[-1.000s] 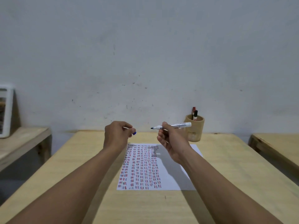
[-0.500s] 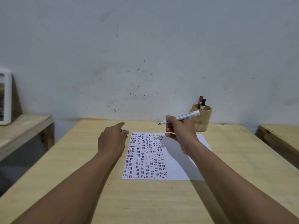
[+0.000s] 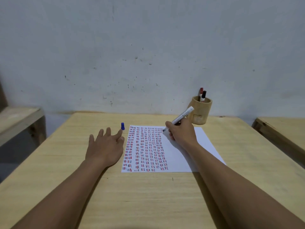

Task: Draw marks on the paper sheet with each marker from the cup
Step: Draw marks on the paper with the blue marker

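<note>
Print on the marker (image 3: 182, 115) barrel is too small to read, and your right hand (image 3: 180, 133) hides its grip, fingers clenched around it, tip at the top of the paper sheet (image 3: 179, 156) beside the red and dark dashes. Half a second ago it hung above the sheet. Your left hand (image 3: 105, 146) now lies flat, fingers released; the blue cap (image 3: 122, 126) stands just beyond them. Two markers (image 3: 202, 96) remain in the cup (image 3: 200, 111).

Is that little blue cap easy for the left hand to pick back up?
Probably yes. The blue cap stands upright on the table just past the left hand, whose spread fingertips almost reach it, with nothing between them.
</note>
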Available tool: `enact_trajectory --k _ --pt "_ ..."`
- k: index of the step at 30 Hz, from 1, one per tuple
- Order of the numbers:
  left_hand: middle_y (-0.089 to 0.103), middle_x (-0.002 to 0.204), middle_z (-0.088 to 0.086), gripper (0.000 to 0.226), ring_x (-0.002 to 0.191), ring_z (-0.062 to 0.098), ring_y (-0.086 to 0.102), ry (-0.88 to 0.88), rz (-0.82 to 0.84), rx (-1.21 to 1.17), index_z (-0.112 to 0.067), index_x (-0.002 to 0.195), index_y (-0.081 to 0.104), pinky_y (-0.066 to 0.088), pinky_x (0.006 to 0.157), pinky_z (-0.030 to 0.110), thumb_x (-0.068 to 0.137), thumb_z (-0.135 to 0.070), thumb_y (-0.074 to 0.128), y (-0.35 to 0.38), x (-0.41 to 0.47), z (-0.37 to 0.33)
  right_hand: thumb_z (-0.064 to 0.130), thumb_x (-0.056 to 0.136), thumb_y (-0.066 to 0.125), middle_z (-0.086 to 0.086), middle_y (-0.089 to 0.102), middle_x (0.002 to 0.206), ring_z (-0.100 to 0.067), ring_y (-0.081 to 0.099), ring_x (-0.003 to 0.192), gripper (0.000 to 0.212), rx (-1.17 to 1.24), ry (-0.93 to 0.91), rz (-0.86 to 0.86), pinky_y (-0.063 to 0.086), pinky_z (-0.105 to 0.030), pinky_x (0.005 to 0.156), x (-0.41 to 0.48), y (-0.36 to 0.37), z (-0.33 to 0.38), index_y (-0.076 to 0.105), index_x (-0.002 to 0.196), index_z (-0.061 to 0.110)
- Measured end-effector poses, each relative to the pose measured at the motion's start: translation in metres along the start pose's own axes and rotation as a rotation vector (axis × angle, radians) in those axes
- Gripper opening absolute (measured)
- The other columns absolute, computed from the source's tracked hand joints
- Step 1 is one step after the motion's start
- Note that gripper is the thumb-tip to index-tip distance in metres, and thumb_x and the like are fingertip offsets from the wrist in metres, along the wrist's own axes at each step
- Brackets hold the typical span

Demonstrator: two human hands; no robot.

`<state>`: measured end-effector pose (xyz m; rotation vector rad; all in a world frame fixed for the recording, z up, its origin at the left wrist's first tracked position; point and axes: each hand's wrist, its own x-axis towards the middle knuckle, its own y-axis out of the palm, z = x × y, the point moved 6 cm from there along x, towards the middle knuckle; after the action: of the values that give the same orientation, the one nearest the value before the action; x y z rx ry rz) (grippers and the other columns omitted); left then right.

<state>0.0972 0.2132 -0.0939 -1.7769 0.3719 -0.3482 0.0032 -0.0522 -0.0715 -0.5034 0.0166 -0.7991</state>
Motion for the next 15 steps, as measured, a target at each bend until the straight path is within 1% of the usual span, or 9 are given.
enact_trajectory --k 2,5,10,15 --pt "0.012 0.168 0.007 0.054 0.156 0.029 0.004 0.002 -0.001 0.008 -0.039 0.157 0.019 0.003 0.123 0.055 0.104 -0.044 0.015 0.0009 -0.0001 0.0 0.028 0.085 0.071 -0.004 0.074 0.066 -0.016 0.07 0.06 0.026 -0.028 -0.01 0.002 0.056 -0.032 0.063 0.0006 0.0009 -0.0003 0.072 0.077 0.002" --pt "0.012 0.168 0.007 0.054 0.156 0.029 0.004 0.0 -0.011 0.011 -0.04 0.157 0.018 0.003 0.123 0.055 0.103 -0.046 0.015 0.0015 -0.0004 0.0007 0.029 0.084 0.072 -0.005 0.074 0.063 -0.02 0.072 0.061 0.03 -0.06 -0.02 0.006 0.057 -0.033 0.062 0.001 0.0022 -0.0012 0.072 0.074 0.0" --pt "0.013 0.168 0.007 0.055 0.156 0.029 0.005 0.001 -0.009 0.012 -0.04 0.157 0.02 0.003 0.123 0.055 0.103 -0.048 0.015 0.0026 0.0006 0.0019 0.028 0.086 0.072 -0.003 0.073 0.059 -0.01 0.066 0.051 0.032 -0.053 -0.026 0.015 0.055 -0.029 0.059 0.0 0.0027 0.0008 0.073 0.071 0.0" --pt "0.014 0.168 0.007 0.056 0.156 0.03 0.006 0.004 -0.009 0.023 -0.039 0.157 0.02 0.004 0.123 0.055 0.103 -0.048 0.015 0.0024 0.0009 0.0016 0.029 0.087 0.072 -0.006 0.074 0.06 -0.012 0.067 0.051 0.035 -0.053 -0.035 0.027 0.056 -0.03 0.06 0.0003 0.0041 0.0015 0.073 0.07 -0.001"
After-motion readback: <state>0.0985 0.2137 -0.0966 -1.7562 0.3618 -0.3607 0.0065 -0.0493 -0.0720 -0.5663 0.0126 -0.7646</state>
